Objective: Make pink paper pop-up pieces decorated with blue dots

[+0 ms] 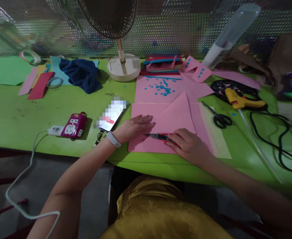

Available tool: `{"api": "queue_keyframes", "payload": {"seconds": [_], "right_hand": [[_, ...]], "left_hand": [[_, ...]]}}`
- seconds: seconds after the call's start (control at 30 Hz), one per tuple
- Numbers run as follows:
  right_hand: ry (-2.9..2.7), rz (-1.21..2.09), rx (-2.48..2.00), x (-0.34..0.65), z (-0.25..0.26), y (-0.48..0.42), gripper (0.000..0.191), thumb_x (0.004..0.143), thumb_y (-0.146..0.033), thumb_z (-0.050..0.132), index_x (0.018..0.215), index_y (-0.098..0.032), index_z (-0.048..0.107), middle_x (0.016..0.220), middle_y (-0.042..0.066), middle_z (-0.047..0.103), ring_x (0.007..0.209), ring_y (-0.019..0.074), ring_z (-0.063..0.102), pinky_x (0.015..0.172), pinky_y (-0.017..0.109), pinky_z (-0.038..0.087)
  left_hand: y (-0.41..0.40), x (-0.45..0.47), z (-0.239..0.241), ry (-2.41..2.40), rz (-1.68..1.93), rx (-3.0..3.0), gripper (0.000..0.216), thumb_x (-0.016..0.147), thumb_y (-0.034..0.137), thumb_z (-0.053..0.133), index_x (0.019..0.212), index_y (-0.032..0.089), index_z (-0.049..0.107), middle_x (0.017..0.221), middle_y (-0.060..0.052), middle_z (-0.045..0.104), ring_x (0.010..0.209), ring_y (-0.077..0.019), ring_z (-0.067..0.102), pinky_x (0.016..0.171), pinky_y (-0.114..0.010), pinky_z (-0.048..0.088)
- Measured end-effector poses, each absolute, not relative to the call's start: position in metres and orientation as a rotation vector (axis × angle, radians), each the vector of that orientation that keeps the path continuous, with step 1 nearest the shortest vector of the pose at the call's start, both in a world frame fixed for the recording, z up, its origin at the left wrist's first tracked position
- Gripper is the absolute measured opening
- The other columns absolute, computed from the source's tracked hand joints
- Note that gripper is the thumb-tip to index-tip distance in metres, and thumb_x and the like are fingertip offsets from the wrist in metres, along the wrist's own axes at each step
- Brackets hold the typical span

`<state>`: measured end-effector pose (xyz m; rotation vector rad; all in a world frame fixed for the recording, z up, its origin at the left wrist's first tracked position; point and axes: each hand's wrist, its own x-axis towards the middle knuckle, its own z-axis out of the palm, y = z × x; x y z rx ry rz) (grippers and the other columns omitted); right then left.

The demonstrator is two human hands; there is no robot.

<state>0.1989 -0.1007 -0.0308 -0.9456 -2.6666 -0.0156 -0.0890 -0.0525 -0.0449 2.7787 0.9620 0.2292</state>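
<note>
A pink paper sheet (146,142) lies on the green table (24,116), with one corner folded up into a triangle (178,116). My left hand (134,126) rests flat on the sheet's left part, fingers stretched out. My right hand (189,144) is closed round a small red-and-black cutter (159,136) whose tip points left along the fold's lower edge. A white band sits on my left wrist.
A phone (112,114) and a magenta power strip (73,125) with a white cable lie to the left. Black scissors (217,116), a yellow glue gun (243,99) and black cords are on the right. Behind are a fan base (123,68), blue cloth (82,74), paper scraps.
</note>
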Motion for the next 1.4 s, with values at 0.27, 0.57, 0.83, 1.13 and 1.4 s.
{"api": "queue_keyframes", "payload": {"seconds": [0.27,0.57,0.83,1.13,1.4], "right_hand": [[-2.636,0.056,-0.908,0.200,-0.036,-0.096,0.022,0.098,-0.032,0.052,0.103,-0.017,0.066,0.094,0.011,0.063,0.086,0.0217,0.058,0.075,0.036,0.052],[-2.573,0.098,-0.749,0.219,-0.023,-0.107,0.022,0.095,-0.032,0.059,0.108,-0.016,0.066,0.094,0.008,0.068,0.087,0.0194,0.062,0.077,0.033,0.054],[-1.959,-0.215,-1.460,0.331,-0.040,-0.091,0.023,0.091,-0.042,0.062,0.104,-0.024,0.069,0.092,0.007,0.070,0.086,0.0233,0.066,0.078,0.039,0.055],[-2.031,-0.400,-1.707,0.346,-0.041,-0.083,0.037,0.091,-0.052,0.056,0.101,-0.020,0.071,0.099,0.013,0.070,0.099,0.0316,0.063,0.090,0.050,0.048],[-2.471,0.202,-1.372,0.250,-0.014,-0.012,0.036,0.083,-0.043,0.071,0.109,-0.018,0.066,0.113,0.012,0.066,0.109,0.0279,0.058,0.093,0.040,0.045]], "left_hand": [[-0.052,-0.089,-0.040,0.962,0.157,2.802,0.053,0.096,0.008,0.044,0.147,0.020,0.042,0.157,-0.010,0.037,0.146,-0.0190,0.032,0.122,-0.041,0.029],[-0.053,-0.089,-0.042,0.972,0.301,2.822,0.046,0.100,0.018,0.039,0.146,0.022,0.043,0.152,-0.008,0.046,0.142,-0.0192,0.042,0.120,-0.042,0.034],[-0.054,-0.081,-0.045,1.380,0.565,2.705,0.101,0.080,0.077,0.050,0.151,0.008,0.031,0.147,-0.024,0.047,0.137,-0.0371,0.045,0.116,-0.056,0.032],[-0.052,-0.078,-0.038,1.418,0.529,2.516,0.087,0.079,0.072,0.058,0.145,0.017,0.043,0.132,-0.016,0.057,0.122,-0.0319,0.055,0.106,-0.047,0.045],[-0.052,-0.079,-0.037,1.397,0.565,2.495,0.080,0.080,0.069,0.062,0.140,0.018,0.049,0.128,-0.014,0.057,0.118,-0.0303,0.056,0.102,-0.046,0.048]]}}
